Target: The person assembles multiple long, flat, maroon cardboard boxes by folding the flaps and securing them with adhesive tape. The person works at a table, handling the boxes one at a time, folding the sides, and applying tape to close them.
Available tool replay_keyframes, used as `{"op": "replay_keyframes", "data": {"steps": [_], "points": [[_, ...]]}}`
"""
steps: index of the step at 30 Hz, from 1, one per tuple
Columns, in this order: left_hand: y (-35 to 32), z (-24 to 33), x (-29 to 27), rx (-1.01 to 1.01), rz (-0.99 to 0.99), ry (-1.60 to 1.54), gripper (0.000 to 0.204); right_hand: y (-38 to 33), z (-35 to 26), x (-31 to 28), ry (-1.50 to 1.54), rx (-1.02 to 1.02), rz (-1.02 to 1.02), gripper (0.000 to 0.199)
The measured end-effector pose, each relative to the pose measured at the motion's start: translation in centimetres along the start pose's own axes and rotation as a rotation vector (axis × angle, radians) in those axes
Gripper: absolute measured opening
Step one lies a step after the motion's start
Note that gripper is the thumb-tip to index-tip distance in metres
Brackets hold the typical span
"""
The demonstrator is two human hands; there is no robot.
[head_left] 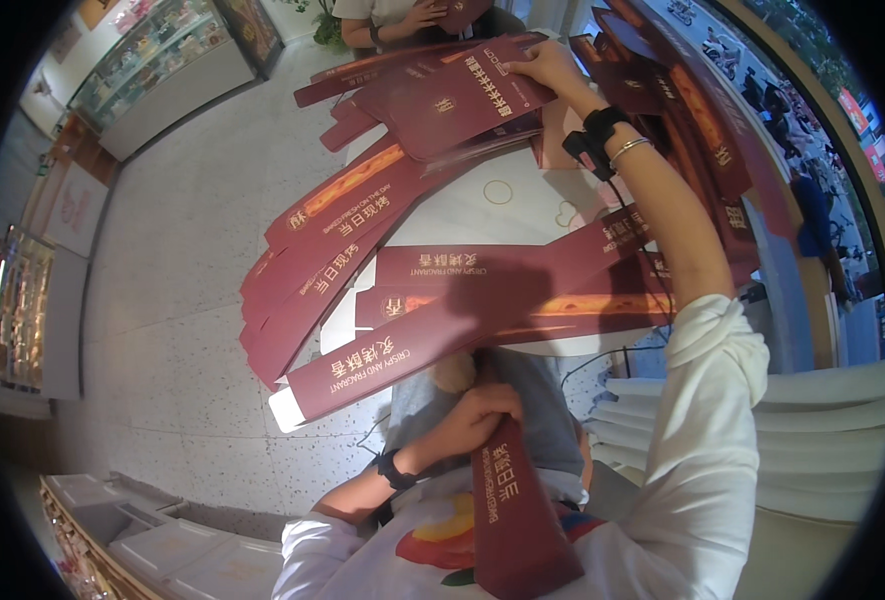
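My left hand (480, 416) is closed round the upper end of a long maroon carton (522, 520), which leans against my shirt. That carton looks folded into shape, with pale printing down one side. At the far side of the table my right hand (550, 68) reaches out and pinches the edge of a wide flat maroon carton (467, 105) with gold printing. Beneath it lie more flat maroon pieces (350, 132). Between my hands, long maroon cartons (362, 378) lie crosswise on the white table, and a fanned stack of them (337, 215) spreads along its left side.
The round white table (462, 210) shows between the cartons. More maroon cartons (702, 120) are piled by the window at right. Another person (402, 20) sits across the table, holding a maroon piece. A glass display case (162, 70) stands far left. A dark cable (602, 350) hangs at the right.
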State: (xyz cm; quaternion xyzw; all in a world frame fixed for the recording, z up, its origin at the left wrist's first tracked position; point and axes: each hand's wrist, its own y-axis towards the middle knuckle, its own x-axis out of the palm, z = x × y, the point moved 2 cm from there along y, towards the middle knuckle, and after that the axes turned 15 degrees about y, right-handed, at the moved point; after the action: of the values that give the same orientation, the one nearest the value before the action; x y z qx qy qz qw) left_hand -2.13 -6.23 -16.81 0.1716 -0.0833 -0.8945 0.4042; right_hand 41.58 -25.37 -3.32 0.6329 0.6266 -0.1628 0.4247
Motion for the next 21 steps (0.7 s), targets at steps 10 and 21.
{"op": "replay_keyframes", "data": {"steps": [10, 21], "points": [[-1.3, -0.2, 2.3, -0.006, -0.064, -0.037, 0.020, -2.2, -0.5, -0.7, 0.138, 0.045, 0.261, 0.038], [-0.6, 0.8, 1.8, -0.040, -0.177, 0.083, 0.028, -27.1, -10.1, -5.7, 1.263, -0.069, 0.219, 0.085]]}}
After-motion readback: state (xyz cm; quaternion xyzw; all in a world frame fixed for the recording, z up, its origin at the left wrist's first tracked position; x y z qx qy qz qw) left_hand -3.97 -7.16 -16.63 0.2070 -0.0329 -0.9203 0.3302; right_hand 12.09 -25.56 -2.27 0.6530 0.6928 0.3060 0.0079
